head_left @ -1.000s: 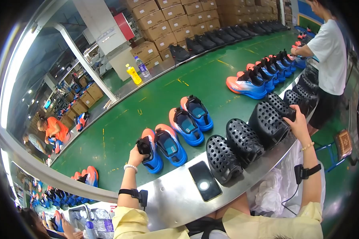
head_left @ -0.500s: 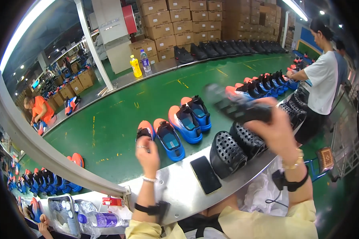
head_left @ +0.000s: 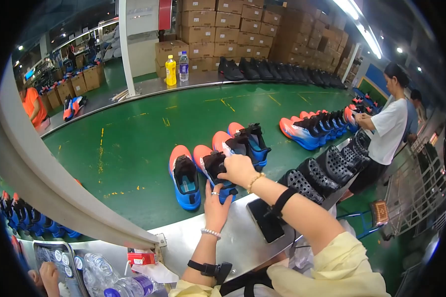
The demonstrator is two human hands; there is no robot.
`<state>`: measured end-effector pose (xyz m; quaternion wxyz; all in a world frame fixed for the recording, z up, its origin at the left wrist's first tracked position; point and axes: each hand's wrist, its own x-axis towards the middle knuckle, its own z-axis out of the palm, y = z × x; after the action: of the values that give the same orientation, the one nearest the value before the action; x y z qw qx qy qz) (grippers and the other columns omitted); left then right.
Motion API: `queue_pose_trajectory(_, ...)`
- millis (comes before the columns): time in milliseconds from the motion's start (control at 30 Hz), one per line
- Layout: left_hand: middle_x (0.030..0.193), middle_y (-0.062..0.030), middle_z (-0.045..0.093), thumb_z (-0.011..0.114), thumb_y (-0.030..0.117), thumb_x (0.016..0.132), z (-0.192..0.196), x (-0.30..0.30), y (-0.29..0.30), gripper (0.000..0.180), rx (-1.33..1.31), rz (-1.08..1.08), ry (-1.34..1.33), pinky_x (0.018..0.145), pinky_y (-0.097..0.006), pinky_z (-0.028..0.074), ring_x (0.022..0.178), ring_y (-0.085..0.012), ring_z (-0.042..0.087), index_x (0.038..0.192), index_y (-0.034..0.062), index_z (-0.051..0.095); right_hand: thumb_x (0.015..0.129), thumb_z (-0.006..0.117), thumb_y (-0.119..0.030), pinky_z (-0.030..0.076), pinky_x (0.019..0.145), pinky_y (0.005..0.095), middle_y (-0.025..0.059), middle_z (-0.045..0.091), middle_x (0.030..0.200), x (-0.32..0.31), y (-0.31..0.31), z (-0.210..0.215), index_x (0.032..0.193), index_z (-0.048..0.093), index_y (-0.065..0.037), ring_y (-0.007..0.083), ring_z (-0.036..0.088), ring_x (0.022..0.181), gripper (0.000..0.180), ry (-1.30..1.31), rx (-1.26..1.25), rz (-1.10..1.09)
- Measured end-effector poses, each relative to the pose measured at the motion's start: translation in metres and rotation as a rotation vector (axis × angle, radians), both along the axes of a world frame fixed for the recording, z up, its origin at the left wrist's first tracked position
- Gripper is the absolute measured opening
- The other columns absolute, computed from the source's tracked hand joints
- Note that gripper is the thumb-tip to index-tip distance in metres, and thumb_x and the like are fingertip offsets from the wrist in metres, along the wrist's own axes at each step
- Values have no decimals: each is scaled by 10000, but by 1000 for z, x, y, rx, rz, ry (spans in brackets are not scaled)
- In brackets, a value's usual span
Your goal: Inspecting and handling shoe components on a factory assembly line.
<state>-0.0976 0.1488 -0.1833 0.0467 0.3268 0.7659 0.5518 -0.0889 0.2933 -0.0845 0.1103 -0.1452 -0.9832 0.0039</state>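
Note:
Four orange-and-blue sneakers stand side by side before me, toes pointing away. At the second sneaker, my left hand is closed round the blue heel from the near side. My right hand is curled over the same shoe's opening, its fingertips hidden, so what they grip cannot be made out. Dark material fills that opening. Left of my hands, the first sneaker shows a teal insole. Partly behind my right hand is the third sneaker, and beyond it the fourth sneaker.
Black clog-like shapes with round holes line the right edge; a phone lies on the metal ledge. Further sneakers stand near a co-worker. A white post curves along the left; bottles lie lower left.
My right hand came from the right, where it held a blurred black object, down to the second sneaker. My left hand moved right from the first sneaker to the second's heel. The view shifted.

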Motion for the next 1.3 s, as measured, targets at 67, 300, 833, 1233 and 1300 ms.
queue_pose_trajectory(67,1499,-275,361,740,148,791,2,-2,-2,411,-8,2,-39,993,-432,459,1238,-441,517,1167,80,588,684,819,-327,579,704,408,161,705,870,-15,-7,-25,841,719,-43,317,711,808,340,-53,-28,-92)
queue_pose_trajectory(300,1485,-275,388,780,161,782,5,-2,7,388,19,58,-14,903,-476,498,1132,-468,572,1118,100,595,779,646,-125,579,786,431,210,713,917,-65,3,-67,887,733,-24,352,710,888,172,-13,-162,-243)
queue_pose_trajectory(833,1419,-331,445,780,86,745,1,-7,-1,323,37,97,-57,973,-425,459,1309,-424,474,1016,32,612,902,571,-226,585,649,433,161,698,813,-52,-9,-64,953,742,-160,335,706,777,191,64,17,57)
queue_pose_trajectory(1233,1529,-261,332,629,53,882,5,-8,8,411,147,236,226,1151,-436,289,1418,-407,330,1266,-25,504,919,543,-200,525,746,474,198,674,833,23,-9,30,935,664,-29,396,662,819,211,168,-504,397)
queue_pose_trajectory(1300,1548,-251,297,556,44,931,7,-5,9,394,153,344,404,1166,-470,263,1438,-412,291,1315,-10,482,916,549,-178,524,737,451,198,668,814,88,-14,87,940,647,-26,395,654,802,183,264,-592,409)
